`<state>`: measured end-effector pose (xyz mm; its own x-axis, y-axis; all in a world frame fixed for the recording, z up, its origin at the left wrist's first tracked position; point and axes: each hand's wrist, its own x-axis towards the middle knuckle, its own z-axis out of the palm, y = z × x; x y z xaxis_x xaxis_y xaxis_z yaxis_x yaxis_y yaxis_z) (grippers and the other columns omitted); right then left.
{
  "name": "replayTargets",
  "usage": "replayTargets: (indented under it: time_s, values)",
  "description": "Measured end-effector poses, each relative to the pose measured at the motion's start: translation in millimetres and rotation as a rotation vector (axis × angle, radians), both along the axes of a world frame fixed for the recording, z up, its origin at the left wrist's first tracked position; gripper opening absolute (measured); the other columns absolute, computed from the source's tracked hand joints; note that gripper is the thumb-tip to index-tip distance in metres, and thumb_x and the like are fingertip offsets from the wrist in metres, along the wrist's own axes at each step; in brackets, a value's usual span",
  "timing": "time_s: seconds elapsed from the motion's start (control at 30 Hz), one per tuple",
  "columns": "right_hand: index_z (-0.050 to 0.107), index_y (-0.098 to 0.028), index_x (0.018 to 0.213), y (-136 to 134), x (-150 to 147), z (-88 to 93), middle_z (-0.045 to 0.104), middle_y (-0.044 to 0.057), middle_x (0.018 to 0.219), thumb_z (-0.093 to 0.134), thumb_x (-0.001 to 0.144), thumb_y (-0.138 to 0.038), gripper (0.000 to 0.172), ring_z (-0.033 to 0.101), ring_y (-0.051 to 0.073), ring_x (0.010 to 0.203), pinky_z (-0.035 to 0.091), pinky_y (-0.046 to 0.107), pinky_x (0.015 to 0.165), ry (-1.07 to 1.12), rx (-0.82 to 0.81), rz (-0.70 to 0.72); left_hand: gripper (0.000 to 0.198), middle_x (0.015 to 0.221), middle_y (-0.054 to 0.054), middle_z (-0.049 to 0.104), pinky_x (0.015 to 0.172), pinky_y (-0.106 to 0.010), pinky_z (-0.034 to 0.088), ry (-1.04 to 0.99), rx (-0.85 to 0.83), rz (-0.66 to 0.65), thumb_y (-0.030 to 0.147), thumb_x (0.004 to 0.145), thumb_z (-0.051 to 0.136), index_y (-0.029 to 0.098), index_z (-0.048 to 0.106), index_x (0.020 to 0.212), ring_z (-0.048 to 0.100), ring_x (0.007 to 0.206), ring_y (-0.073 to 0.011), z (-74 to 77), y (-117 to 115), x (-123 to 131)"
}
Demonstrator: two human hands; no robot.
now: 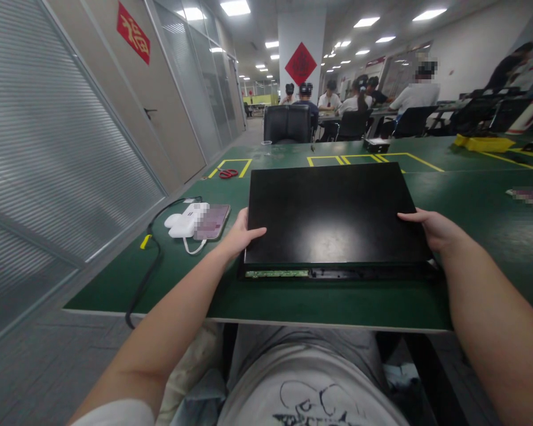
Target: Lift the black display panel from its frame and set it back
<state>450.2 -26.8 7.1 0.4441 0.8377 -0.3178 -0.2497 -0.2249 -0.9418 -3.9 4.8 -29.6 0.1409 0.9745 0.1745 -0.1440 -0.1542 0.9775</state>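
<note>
A wide, flat black cover panel (333, 213) lies between my two hands, over a black device base (364, 274). Along the near edge, a strip of green circuit board (278, 274) shows below the panel. My left hand (244, 235) grips the panel's left edge, thumb on top and fingers hidden underneath or behind the side. On the opposite edge, my right hand (435, 229) holds it the same way, its thumb resting on the top face. Most of the base's inside is hidden by the panel.
Left on the green table (173, 290) are white adapters (189, 220), a phone (217, 222) and a black cable (157, 260) hanging over the front edge. Red-handled scissors (228, 173) lie farther back. A yellow tray (484, 144) is at the far right. People sit beyond.
</note>
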Motion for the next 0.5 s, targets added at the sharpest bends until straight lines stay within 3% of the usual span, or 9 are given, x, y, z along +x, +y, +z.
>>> replayTargets:
  time_s: [0.1, 0.3, 0.5]
  values:
    - [0.072, -0.022, 0.110, 1, -3, 1.1, 0.076, 0.010, 0.085, 0.069, 0.073, -0.009, 0.040, 0.068, 0.025, 0.063, 0.062, 0.043, 0.061, -0.052, -0.135, 0.093, 0.077, 0.139, -0.011, 0.067, 0.124, -0.055, 0.040, 0.011, -0.023, 0.008, 0.015, 0.060, 0.092, 0.022, 0.058, 0.128, 0.059, 0.139, -0.0353, 0.4, 3, -2]
    - [0.069, -0.026, 0.107, 3, -5, -0.9, 0.077, 0.007, 0.083, 0.071, 0.071, -0.014, 0.038, 0.070, 0.025, 0.062, 0.061, 0.040, 0.057, -0.066, -0.095, 0.212, 0.074, 0.133, -0.008, 0.072, 0.124, -0.057, 0.041, 0.064, -0.059, 0.039, 0.011, 0.058, 0.089, 0.023, 0.056, 0.124, 0.061, 0.138, -0.0347, 4.7, 7, -10]
    - [0.067, -0.028, 0.106, 5, -9, -1.9, 0.077, 0.004, 0.080, 0.074, 0.067, -0.014, 0.042, 0.071, 0.026, 0.064, 0.061, 0.040, 0.059, -0.077, -0.084, 0.228, 0.074, 0.135, -0.009, 0.072, 0.123, -0.054, 0.042, 0.039, -0.040, 0.052, 0.015, 0.056, 0.089, 0.022, 0.058, 0.122, 0.061, 0.138, -0.0346, 10.7, 3, -10]
